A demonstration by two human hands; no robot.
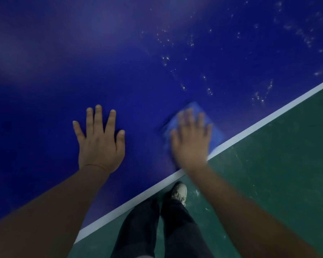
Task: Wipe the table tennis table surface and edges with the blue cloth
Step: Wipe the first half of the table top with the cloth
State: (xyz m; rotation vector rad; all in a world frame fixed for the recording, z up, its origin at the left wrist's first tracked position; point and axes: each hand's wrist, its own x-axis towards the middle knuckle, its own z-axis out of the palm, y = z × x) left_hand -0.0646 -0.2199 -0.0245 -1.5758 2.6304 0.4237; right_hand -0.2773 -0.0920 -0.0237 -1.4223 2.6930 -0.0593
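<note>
Both hands flat: right hand (191,141) presses blue cloth (215,134).

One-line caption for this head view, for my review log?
Right hand presses blue cloth flat near the table's white edge line; left hand rests open beside it.

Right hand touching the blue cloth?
Touching. Head view: the right hand lies flat, fingers spread, on the blue cloth by the table's white edge.
</note>
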